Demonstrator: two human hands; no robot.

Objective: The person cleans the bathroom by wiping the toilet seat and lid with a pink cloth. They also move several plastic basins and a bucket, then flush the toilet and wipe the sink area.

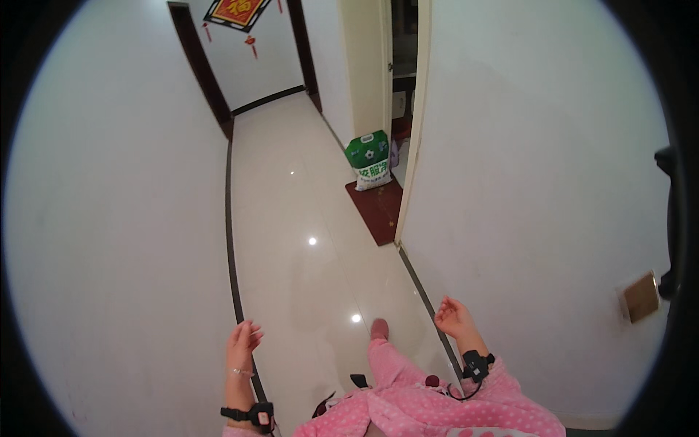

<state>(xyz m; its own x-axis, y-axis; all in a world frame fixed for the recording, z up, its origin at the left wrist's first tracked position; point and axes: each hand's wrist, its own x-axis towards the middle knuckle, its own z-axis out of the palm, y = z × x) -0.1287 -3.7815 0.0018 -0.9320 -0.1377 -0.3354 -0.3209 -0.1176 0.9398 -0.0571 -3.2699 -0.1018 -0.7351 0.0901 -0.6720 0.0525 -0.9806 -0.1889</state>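
My left hand (245, 339) hangs in the air beside the left wall, its fingers loosely bent and apart, holding nothing. On the other side, my right hand (453, 317) is raised near the right wall with relaxed, half-curled fingers and nothing visible in it. Both wrists wear black straps with a small device, and the left one also has a thin bracelet. My pink dotted clothing (408, 408) fills the bottom, with one foot in a pinkish shoe (379, 329) stepping forward on the tiles.
A glossy pale tiled floor (291, 211) runs between white walls with dark skirting. Ahead right, a green and white bag (370, 162) stands on a dark red mat (377, 216) by an open doorway. A red and gold hanging decoration (237, 10) is at the far end.
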